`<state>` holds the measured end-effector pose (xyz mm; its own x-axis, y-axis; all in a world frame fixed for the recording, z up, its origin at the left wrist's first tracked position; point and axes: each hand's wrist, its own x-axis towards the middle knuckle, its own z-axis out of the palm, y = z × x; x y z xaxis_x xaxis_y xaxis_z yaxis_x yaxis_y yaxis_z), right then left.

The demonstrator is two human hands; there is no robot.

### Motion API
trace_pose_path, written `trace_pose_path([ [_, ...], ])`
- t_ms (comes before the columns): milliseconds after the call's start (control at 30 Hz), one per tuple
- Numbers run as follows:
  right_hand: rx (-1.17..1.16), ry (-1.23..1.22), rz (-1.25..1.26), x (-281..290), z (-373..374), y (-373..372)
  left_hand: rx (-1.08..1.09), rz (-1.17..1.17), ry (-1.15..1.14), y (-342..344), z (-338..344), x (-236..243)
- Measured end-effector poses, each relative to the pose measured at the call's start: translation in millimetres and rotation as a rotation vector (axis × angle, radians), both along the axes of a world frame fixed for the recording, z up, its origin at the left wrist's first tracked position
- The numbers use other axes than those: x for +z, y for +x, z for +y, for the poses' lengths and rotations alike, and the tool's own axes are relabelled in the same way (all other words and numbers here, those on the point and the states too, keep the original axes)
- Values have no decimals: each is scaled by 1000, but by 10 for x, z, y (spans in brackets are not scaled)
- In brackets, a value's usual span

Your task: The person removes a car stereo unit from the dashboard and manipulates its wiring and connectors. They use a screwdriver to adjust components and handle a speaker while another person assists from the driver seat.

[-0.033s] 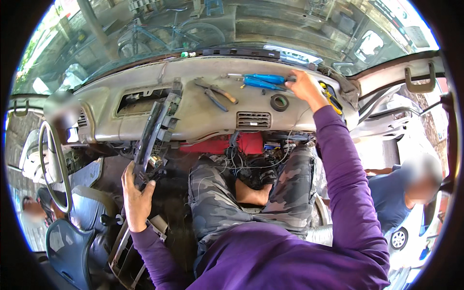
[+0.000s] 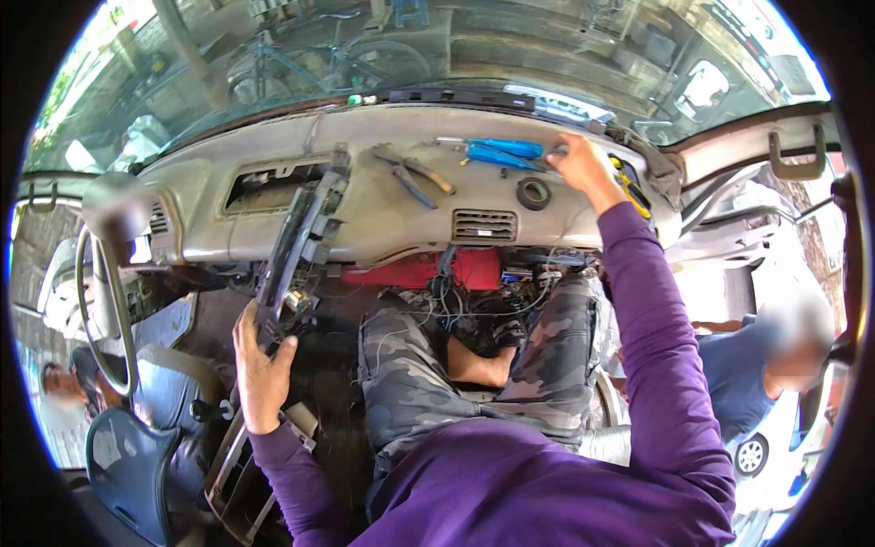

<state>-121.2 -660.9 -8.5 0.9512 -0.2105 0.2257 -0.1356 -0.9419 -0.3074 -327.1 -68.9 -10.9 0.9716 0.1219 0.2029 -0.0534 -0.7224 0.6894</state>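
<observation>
My left hand (image 2: 262, 369) is closed on the lower end of a long dark dashboard bracket (image 2: 293, 242), with its thumb and fingers on opposite sides. The bracket slants up against the dashboard, and small metal and plastic parts cluster near my hand. On the dashboard top, my right hand (image 2: 588, 169) has its fingertips pinched at a small dark thing I cannot make out. Just left of those fingers lie a blue-handled screwdriver (image 2: 510, 147) and another blue-handled tool (image 2: 501, 159). A roll of black tape (image 2: 533, 192) sits below them.
Worn pliers (image 2: 415, 173) lie mid-dashboard, left of the tape. A yellow-and-black tool (image 2: 631, 187) rests right of my right wrist. Loose wires (image 2: 447, 292) hang below the dashboard over my legs. A steering wheel (image 2: 105, 310) stands at left; a person (image 2: 747, 374) is outside at right.
The whole view has shifted slightly. Both hands keep nearly the same places, the left at the bracket and the right beside the blue-handled tools.
</observation>
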Motion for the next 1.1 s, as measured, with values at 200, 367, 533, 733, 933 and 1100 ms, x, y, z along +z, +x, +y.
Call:
trace_pose_path([
  [200,93,208,-245,235,56,-246,39,15,49,17,-110,112],
  [367,120,337,-393,571,621,-979,58,-2,40,-15,-91,61],
  [533,118,126,-300,374,558,-1022,89,-43,62,-24,-145,71],
  [733,285,419,-224,315,869,-1340,111,-88,80,-100,-195,31],
  [933,500,600,-137,199,1597,-1795,201,-96,3,-212,-570,240],
  [1100,655,601,-160,171,2108,-1991,-352,350,-966,-284,-1238,194],
])
